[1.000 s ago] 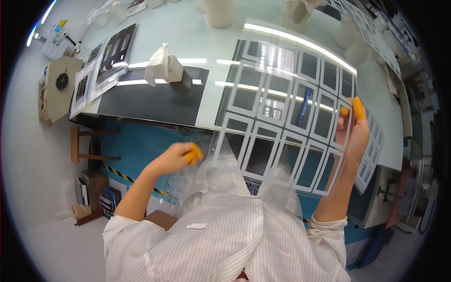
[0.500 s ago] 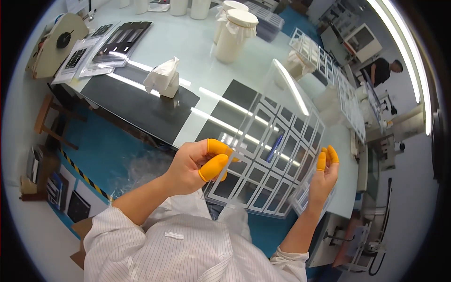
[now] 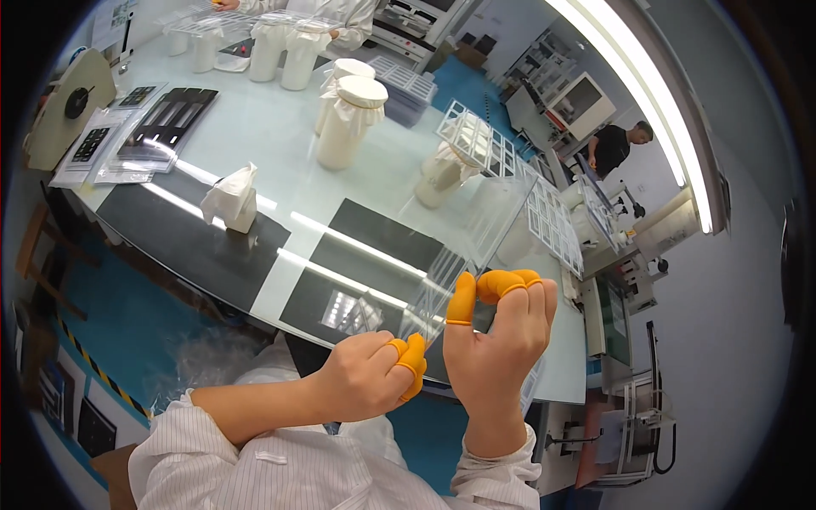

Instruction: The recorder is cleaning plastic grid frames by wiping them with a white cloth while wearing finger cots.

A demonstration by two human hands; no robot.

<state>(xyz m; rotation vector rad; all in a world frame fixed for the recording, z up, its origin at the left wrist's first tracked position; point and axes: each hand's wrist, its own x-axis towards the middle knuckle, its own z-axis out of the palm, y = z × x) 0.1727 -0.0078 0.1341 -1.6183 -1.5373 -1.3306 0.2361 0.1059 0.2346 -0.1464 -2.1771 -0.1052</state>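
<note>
Between my hands a clear plastic tray (image 3: 444, 274) is tilted almost edge-on, so only a narrow strip of its white-framed compartments shows. My left hand (image 3: 361, 376) is closed in a pinch at its near edge. Higher and to the right, my right hand (image 3: 501, 331) has thumb and fingers curled together at the tray's other side; the exact contact is hidden by the fingers. Orange finger cots cover fingertips on both hands. Behind the right fingers rises a clear sheet (image 3: 503, 223), hard to tell apart from the tray. Below lies a black mat (image 3: 387, 234) on the glossy table.
A tissue pack (image 3: 234, 200) stands on a black mat to the left. Cloth-covered white jars (image 3: 348, 127) and a framed tray (image 3: 552, 225) on the right occupy the table (image 3: 289, 183). Across it, a person in white handles a clear tray; another in black is at far right.
The tray has turned from facing me to nearly edge-on. My right hand has come left and closed at its side. My view has shifted, bringing the person in white into sight.
</note>
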